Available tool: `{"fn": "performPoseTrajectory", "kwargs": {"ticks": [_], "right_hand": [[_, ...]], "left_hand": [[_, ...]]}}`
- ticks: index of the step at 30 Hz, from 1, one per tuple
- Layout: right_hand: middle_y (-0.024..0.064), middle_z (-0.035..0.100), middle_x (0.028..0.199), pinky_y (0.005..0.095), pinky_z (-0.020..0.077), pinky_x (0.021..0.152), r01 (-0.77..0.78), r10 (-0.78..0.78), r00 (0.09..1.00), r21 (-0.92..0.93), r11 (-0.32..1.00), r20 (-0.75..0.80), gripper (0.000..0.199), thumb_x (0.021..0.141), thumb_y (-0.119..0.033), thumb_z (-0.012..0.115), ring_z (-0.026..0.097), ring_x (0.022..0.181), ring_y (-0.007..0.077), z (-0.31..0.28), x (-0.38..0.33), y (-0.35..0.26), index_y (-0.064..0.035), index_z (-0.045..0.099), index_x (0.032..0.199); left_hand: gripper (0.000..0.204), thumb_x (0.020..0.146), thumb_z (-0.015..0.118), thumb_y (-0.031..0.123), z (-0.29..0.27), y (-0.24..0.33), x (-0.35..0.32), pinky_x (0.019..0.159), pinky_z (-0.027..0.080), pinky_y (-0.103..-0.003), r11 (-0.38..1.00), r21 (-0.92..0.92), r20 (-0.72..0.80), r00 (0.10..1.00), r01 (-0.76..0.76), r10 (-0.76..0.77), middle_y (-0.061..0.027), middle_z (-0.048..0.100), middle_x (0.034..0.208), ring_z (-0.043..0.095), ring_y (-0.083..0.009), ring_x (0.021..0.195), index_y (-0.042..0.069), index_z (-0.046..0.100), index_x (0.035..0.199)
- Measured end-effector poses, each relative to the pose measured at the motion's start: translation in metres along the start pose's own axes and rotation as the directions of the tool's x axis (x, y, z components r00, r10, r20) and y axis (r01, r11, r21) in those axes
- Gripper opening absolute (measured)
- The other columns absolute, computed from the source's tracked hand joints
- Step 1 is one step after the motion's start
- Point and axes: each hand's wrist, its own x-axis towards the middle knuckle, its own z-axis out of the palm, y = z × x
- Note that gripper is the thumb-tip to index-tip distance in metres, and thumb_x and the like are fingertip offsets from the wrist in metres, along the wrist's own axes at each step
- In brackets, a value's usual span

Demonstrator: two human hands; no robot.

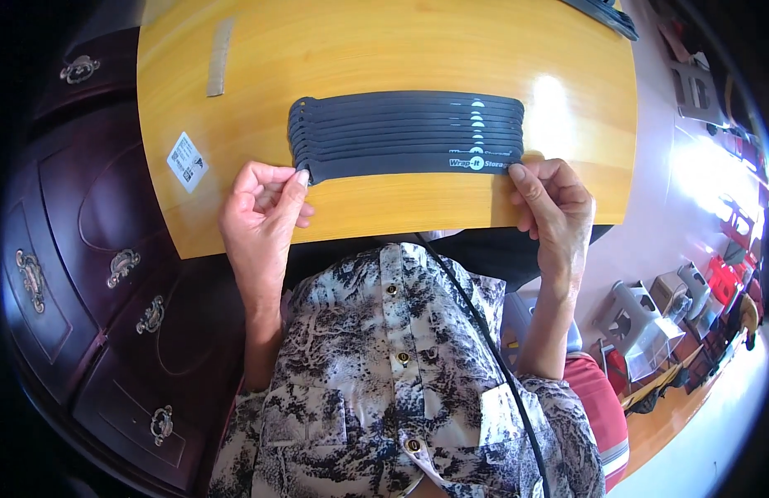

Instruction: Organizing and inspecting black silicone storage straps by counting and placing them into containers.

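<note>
Several flat black straps (401,124) lie fanned on the yellow tabletop (384,203), each overlapping the one behind it. Their left ends are narrower and rounded, and white print runs near the right ends. My left hand (264,199) pinches the left end of the nearest strap between thumb and fingers. At the opposite end of that same strap, my right hand (554,199) grips its corner, thumb on top. The strap stretches level between both hands, close to the others.
A strip of brown tape (220,58) and a white label (187,162) are stuck to the tabletop's left side. More dark straps (602,17) lie at the far right corner. Dark wooden drawers (94,216) stand left; grey plastic stools (637,315) are on the right. A black cable (476,319) crosses my shirt.
</note>
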Motion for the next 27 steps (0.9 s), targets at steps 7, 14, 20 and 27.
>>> {"fn": "performPoseTrajectory", "kwargs": {"ticks": [7, 14, 20, 27], "right_hand": [[0.0005, 0.061, 0.064, 0.0157, 0.0335, 0.043, -0.008, 0.008, 1.0, 0.015, 1.0, -0.004, 0.019, 0.086, -0.017, 0.07, 0.046, 0.048, 0.0023, 0.0019, 0.0009, -0.0011, -0.0007, 0.062, 0.082], [0.0008, 0.061, 0.064, 0.0149, 0.0333, 0.043, -0.002, 0.002, 1.0, 0.015, 1.0, -0.008, 0.018, 0.086, -0.017, 0.071, 0.046, 0.048, 0.0017, 0.0027, 0.0009, -0.002, -0.0007, 0.063, 0.083], [0.0007, 0.061, 0.064, 0.0152, 0.0339, 0.042, -0.002, 0.002, 1.0, 0.012, 1.0, -0.013, 0.018, 0.086, -0.016, 0.071, 0.046, 0.047, 0.0014, 0.0054, 0.0019, -0.0008, -0.0005, 0.063, 0.082], [0.0008, 0.061, 0.064, 0.0152, 0.0343, 0.041, 0.0, 0.0, 1.0, 0.022, 1.0, -0.01, 0.017, 0.085, -0.015, 0.071, 0.046, 0.048, 0.0011, 0.0044, 0.0014, 0.0005, 0.0, 0.062, 0.082]], "left_hand": [[0.011, 0.086, 0.066, 0.003, 0.0002, 0.001, 0.001, 0.051, 0.046, -0.018, 0.999, 0.043, 0.008, 1.0, -0.014, 0.013, -0.0049, 0.063, 0.076, 0.059, -0.0067, 0.059, -0.001, 0.056, 0.087], [0.01, 0.086, 0.066, 0.002, 0.0005, 0.0014, 0.0017, 0.05, 0.046, -0.018, 1.0, 0.03, -0.001, 1.0, -0.006, 0.006, -0.0045, 0.062, 0.075, 0.058, -0.0063, 0.058, -0.001, 0.056, 0.086], [0.011, 0.086, 0.066, 0.001, -0.0003, 0.003, 0.0016, 0.05, 0.045, -0.018, 0.999, 0.045, -0.017, 1.0, 0.007, -0.006, -0.004, 0.061, 0.073, 0.057, -0.0061, 0.057, 0.0, 0.056, 0.085], [0.01, 0.085, 0.066, 0.0, -0.0009, 0.0013, 0.0023, 0.05, 0.044, -0.018, 0.999, 0.041, -0.004, 1.0, -0.003, 0.003, -0.0038, 0.06, 0.071, 0.056, -0.0061, 0.056, -0.001, 0.056, 0.086]]}}
